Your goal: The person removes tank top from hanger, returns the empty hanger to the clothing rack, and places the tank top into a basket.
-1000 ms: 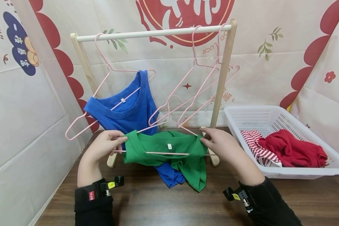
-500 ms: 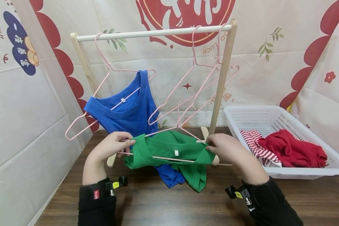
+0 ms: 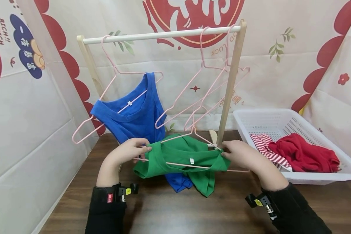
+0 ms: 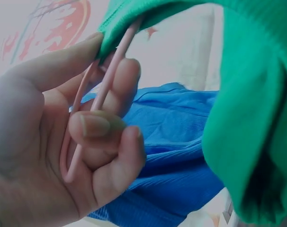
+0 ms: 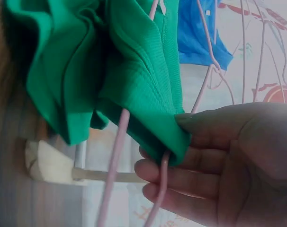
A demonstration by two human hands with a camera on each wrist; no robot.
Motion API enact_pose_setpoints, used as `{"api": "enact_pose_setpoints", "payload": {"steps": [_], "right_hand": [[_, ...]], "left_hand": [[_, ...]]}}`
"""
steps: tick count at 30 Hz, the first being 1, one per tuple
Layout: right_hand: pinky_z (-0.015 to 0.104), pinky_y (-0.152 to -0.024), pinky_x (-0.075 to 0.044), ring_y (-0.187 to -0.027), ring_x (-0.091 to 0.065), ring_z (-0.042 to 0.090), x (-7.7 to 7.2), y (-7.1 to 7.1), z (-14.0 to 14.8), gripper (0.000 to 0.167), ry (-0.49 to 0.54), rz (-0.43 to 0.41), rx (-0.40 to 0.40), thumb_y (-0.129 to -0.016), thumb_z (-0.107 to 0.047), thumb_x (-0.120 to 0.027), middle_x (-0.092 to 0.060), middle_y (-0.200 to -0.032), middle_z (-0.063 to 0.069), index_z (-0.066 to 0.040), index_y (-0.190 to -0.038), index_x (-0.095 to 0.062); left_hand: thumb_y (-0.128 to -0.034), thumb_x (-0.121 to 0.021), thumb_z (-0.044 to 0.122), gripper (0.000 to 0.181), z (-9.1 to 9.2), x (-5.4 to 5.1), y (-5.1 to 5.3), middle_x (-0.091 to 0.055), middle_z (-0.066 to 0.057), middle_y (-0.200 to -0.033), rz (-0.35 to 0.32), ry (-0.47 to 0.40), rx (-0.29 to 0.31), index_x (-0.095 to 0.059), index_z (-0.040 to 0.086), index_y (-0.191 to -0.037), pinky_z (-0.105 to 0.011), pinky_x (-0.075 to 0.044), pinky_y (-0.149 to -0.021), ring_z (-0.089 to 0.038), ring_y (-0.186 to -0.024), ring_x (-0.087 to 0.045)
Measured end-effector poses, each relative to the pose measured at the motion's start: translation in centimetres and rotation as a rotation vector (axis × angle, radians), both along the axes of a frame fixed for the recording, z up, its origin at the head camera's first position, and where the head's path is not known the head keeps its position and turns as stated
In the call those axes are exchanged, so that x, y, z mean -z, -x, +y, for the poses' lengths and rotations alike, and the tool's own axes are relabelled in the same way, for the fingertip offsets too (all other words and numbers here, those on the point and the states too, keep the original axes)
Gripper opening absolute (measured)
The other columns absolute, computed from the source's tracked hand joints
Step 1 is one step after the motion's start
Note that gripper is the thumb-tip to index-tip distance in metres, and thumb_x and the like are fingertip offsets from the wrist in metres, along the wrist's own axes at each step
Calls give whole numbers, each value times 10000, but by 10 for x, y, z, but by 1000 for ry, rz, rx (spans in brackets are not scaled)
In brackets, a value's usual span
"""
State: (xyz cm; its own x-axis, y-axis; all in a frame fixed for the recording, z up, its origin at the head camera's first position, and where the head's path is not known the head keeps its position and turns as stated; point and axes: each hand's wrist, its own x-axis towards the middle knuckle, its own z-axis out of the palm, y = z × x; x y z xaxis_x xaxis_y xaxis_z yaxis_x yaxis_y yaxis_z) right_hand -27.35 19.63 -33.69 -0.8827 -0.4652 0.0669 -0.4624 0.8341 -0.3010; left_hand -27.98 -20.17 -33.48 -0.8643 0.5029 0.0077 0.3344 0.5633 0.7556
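Note:
A green garment (image 3: 190, 159) hangs between both hands with a pink hanger (image 3: 204, 138) running through it. My left hand (image 3: 127, 151) pinches its left shoulder; in the left wrist view the fingers of that hand (image 4: 67, 123) also curl round the hanger's end. At the other shoulder my right hand (image 3: 242, 156) pinches the green cloth (image 5: 148, 90), and the hanger's end sticks out past the fabric beside the fingers. Behind on the left, a blue sleeveless top (image 3: 134, 113) hangs on another pink hanger, its lower part partly hidden by the green garment.
A rack with a white bar (image 3: 163, 34) and wooden posts stands at the back, two bare pink hangers (image 3: 203, 65) near its right post. On the right, a white basket (image 3: 313, 177) holds a red garment (image 3: 307, 152) and a red-striped one (image 3: 269, 149). Printed cloth surrounds the table.
Both hands have moved to the right with the green garment and its hanger. The hanger's right end now sticks out farther past the cloth. The head view has shifted slightly.

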Motion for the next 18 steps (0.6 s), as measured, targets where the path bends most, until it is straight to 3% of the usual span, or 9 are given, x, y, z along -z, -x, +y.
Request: {"api": "enact_pose_setpoints", "payload": {"steps": [9,18], "right_hand": [[343,-643,-441,-698,-497,152,6,-6,9,52,9,-44,-23,-903,-99,-663,-565,-760,-26,-71,-881,-624],[325,-631,-424,-682,-477,138,16,-14,21,62,43,-60,-34,-899,-104,-665,-516,-726,-45,-108,-868,-611]], "left_hand": [[-1010,-539,302,220,9,1,-6,-608,-51,-727,-5,41,9,-594,116,-905,-371,-485,-543,-356,-587,-562],[-1005,-547,324,253,18,5,-15,-606,-40,-713,19,39,21,-572,107,-876,-344,-448,-515,-254,-530,-536]]}}
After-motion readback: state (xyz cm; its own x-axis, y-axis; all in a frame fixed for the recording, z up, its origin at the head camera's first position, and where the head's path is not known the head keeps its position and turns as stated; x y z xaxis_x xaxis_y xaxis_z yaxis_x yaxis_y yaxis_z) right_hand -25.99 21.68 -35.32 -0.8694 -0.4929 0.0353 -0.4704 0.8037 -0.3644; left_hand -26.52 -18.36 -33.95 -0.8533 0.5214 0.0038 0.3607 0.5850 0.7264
